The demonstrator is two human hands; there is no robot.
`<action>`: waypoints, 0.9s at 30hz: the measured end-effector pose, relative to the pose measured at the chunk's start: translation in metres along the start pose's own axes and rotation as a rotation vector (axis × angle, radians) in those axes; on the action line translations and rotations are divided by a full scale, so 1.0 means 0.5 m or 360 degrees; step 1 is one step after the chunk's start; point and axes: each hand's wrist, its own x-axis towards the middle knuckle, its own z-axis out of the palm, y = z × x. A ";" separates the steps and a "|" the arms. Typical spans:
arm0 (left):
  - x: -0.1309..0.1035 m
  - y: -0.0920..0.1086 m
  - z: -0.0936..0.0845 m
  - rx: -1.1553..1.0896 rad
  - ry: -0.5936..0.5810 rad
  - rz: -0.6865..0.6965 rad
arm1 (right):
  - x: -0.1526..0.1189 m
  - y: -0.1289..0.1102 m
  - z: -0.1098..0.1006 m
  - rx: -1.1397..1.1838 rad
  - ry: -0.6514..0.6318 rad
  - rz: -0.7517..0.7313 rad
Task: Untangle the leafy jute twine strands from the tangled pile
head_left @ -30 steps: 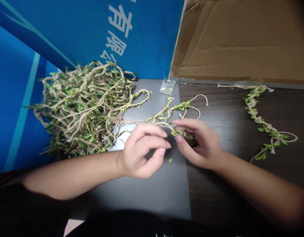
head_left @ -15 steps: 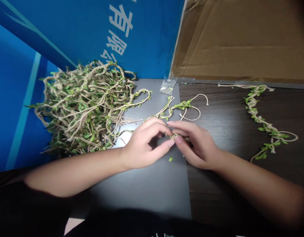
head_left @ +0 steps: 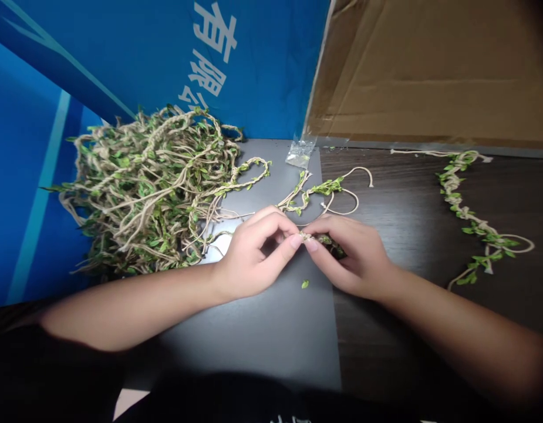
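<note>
Both hands meet over the table, pinching one braided cord with small green leaves point(head_left: 324, 239). My left hand point(head_left: 265, 252) is closed, thumb and index fingertip on the cord's left part. Closed too, my right hand point(head_left: 350, 252) grips it just beside, and more of the braid runs under its fingers. Part of this cord is hidden by the hands. Just beyond them lies another leafy cord point(head_left: 327, 187) with loose looped ends; whether it joins the held piece I cannot tell. A single loose leaf point(head_left: 305, 284) rests on the table below my hands.
A large tangled heap of leafy braided cords point(head_left: 152, 188) fills the left side. One finished-looking leafy braid point(head_left: 456, 200) lies at the right. A small clear plastic bag point(head_left: 299, 154) sits at the back. A blue panel point(head_left: 271, 70) and brown cardboard point(head_left: 429, 76) stand behind.
My fingertips have shifted slightly up and left with the cord, and the right index finger has bent inward onto it. The cords on the table look unchanged.
</note>
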 end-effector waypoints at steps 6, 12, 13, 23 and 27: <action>0.000 -0.002 0.001 0.0015 0.0048 -0.0015 | 0.002 0.001 0.001 -0.0034 -0.0016 -0.0011; -0.001 -0.002 0.003 0.0156 0.0108 -0.0029 | 0.003 0.005 0.003 -0.0060 -0.0026 -0.0038; -0.002 -0.001 0.002 0.0166 0.0072 -0.0037 | 0.003 0.005 0.003 -0.0049 -0.0038 -0.0042; 0.003 0.003 -0.002 0.0129 -0.0172 -0.0063 | 0.003 0.000 0.000 -0.0036 0.0031 -0.0092; 0.001 0.000 -0.001 0.0135 -0.0200 -0.0053 | 0.002 0.000 -0.001 0.0007 -0.0041 -0.0100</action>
